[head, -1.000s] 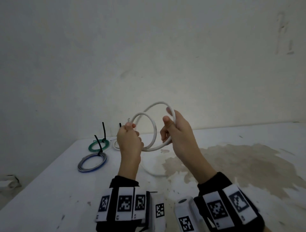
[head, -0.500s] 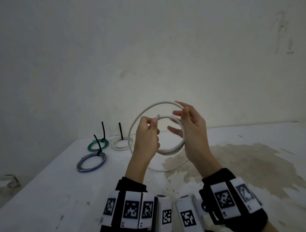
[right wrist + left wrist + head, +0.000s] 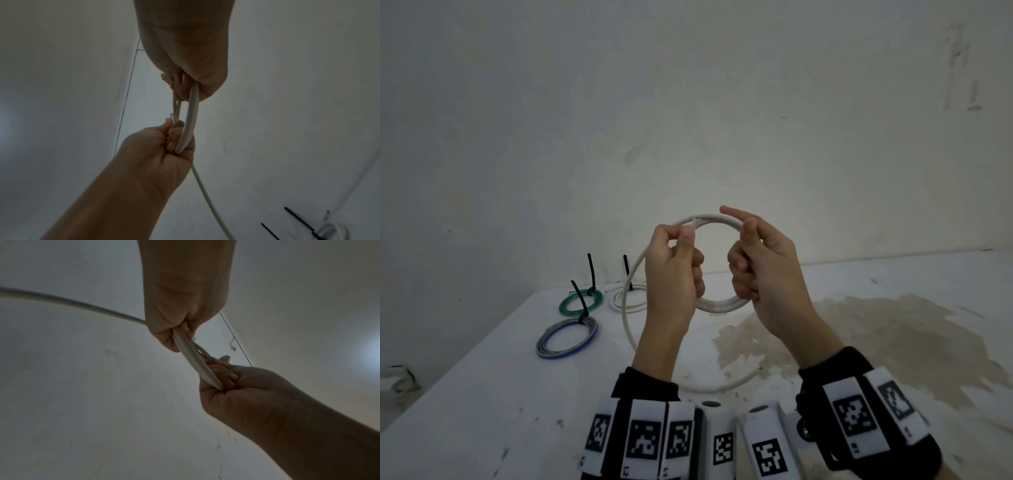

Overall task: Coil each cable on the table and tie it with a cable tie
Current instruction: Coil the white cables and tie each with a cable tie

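I hold a white cable (image 3: 717, 219) up in the air as a small coil of a few turns. My left hand (image 3: 681, 246) pinches the coil's upper left, near the cable's cut end. On the coil's right side my right hand (image 3: 750, 246) has thumb and fingers curled round it, index finger pointing out. One loose loop (image 3: 709, 389) hangs from the coil down to the table. In the left wrist view the left hand (image 3: 185, 305) and right hand (image 3: 246, 394) grip the cable (image 3: 193, 356). The right wrist view shows the same cable (image 3: 191, 120) between both hands.
Three tied coils lie at the table's back left: a green one (image 3: 580, 303), a white one (image 3: 628, 298) and a blue-grey one (image 3: 567, 337), each with a black tie sticking up. A brown stain (image 3: 859, 335) spreads over the white table (image 3: 482, 394). A wall stands close behind.
Both hands have risen and drawn the turns together into one neater ring. The right hand's fingers, spread half a second ago, now curl round the coil. The left hand moved right.
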